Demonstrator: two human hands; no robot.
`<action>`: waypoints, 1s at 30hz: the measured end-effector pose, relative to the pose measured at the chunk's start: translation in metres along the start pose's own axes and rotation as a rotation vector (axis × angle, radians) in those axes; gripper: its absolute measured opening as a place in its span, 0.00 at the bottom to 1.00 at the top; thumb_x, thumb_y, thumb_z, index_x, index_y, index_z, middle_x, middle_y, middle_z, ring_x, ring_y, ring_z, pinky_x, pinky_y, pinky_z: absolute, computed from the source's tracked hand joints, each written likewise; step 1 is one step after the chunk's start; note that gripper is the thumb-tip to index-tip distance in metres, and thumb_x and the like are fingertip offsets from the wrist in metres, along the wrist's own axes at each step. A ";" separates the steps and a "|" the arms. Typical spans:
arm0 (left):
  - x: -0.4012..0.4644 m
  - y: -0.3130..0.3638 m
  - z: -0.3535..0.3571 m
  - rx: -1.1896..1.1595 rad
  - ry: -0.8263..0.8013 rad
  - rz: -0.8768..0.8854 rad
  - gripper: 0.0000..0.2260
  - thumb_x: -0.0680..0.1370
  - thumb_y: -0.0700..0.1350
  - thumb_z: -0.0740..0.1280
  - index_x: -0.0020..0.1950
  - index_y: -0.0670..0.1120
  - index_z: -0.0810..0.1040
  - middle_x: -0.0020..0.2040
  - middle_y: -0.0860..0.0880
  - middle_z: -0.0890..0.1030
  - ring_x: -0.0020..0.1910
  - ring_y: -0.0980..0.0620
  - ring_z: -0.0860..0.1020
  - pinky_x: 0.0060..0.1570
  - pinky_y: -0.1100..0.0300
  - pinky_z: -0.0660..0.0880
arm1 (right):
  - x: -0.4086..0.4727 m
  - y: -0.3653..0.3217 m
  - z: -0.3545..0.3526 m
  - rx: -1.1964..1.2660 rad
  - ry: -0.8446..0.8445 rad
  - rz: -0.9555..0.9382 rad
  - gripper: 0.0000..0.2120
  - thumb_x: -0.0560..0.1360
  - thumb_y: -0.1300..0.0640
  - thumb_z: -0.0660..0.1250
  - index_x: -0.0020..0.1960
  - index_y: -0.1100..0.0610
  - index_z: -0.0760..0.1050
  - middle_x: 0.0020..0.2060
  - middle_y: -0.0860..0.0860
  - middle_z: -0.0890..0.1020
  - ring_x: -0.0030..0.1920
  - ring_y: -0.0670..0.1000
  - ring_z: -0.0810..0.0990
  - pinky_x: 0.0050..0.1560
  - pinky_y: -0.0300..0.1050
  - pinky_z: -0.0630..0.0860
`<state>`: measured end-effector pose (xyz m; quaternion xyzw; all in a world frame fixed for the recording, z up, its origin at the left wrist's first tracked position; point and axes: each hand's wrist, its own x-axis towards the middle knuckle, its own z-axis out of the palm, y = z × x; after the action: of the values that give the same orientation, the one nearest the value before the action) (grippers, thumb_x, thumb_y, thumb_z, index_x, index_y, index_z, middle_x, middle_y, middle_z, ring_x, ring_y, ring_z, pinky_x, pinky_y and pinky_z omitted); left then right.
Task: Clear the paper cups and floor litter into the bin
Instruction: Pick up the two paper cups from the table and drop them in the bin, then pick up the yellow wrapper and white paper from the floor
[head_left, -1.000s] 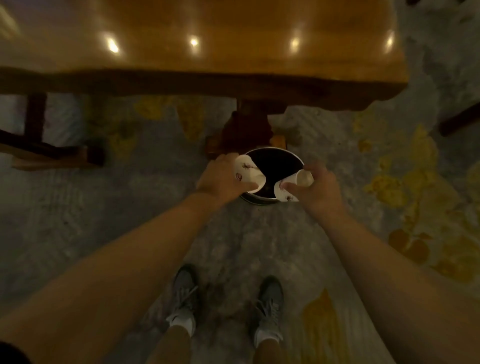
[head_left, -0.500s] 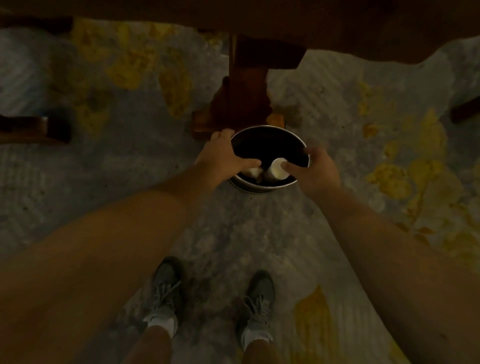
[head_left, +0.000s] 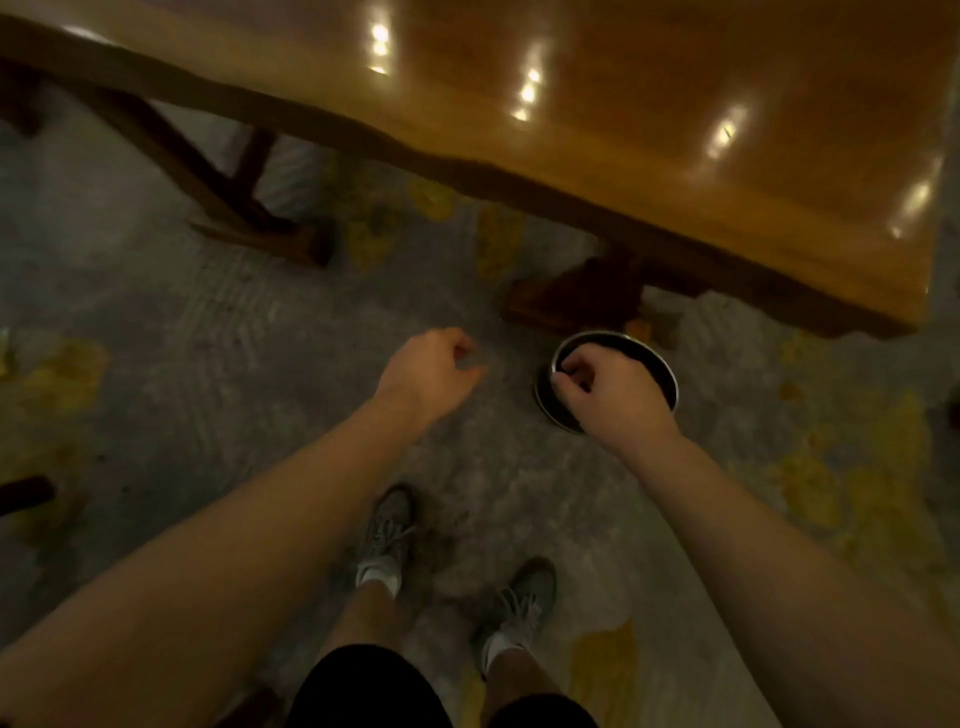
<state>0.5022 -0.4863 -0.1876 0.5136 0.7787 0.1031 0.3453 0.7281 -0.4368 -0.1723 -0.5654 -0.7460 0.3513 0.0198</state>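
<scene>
The bin (head_left: 655, 349), a small round metal pail with a bright rim, stands on the floor (head_left: 218, 364) just beside the dark foot of the wooden counter (head_left: 675, 104). The right hand (head_left: 610, 387) hangs over the near part of its mouth with fingers loosely curled and nothing visible between them; the left hand (head_left: 428, 371) is off to the side over bare floor, also half curled and empty. No paper cups show anywhere, and the bin's inside is too dark to tell what lies in it. The main risk is the low light: the floor is mottled with yellow patches, so real litter could pass for a stain and be left behind, or a stain be groped at for nothing. The right hand is close enough to the rim to knock the light pail over and spill it. Bending for litter under the counter edge could also mean a bumped head.
</scene>
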 end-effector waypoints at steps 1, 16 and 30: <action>-0.015 -0.001 -0.022 -0.014 0.053 -0.008 0.13 0.73 0.55 0.71 0.55 0.52 0.82 0.53 0.50 0.83 0.52 0.50 0.80 0.51 0.55 0.76 | -0.003 -0.024 -0.007 -0.018 -0.015 -0.048 0.06 0.75 0.46 0.68 0.48 0.46 0.76 0.41 0.46 0.80 0.42 0.50 0.78 0.43 0.50 0.76; -0.254 -0.173 -0.267 -0.125 0.535 -0.346 0.13 0.73 0.56 0.73 0.54 0.52 0.80 0.51 0.54 0.80 0.48 0.56 0.78 0.46 0.62 0.72 | -0.063 -0.376 0.017 -0.274 -0.267 -0.685 0.07 0.75 0.44 0.67 0.50 0.45 0.76 0.42 0.42 0.77 0.43 0.41 0.76 0.45 0.40 0.76; -0.357 -0.403 -0.424 -0.215 0.708 -0.610 0.13 0.74 0.56 0.71 0.55 0.52 0.81 0.52 0.54 0.80 0.50 0.54 0.78 0.48 0.59 0.75 | -0.067 -0.650 0.165 -0.405 -0.403 -0.881 0.07 0.76 0.44 0.67 0.50 0.46 0.77 0.44 0.42 0.79 0.45 0.42 0.77 0.46 0.45 0.79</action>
<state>0.0195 -0.8968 0.0731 0.1564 0.9485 0.2456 0.1247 0.1430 -0.6513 0.0835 -0.1116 -0.9550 0.2603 -0.0879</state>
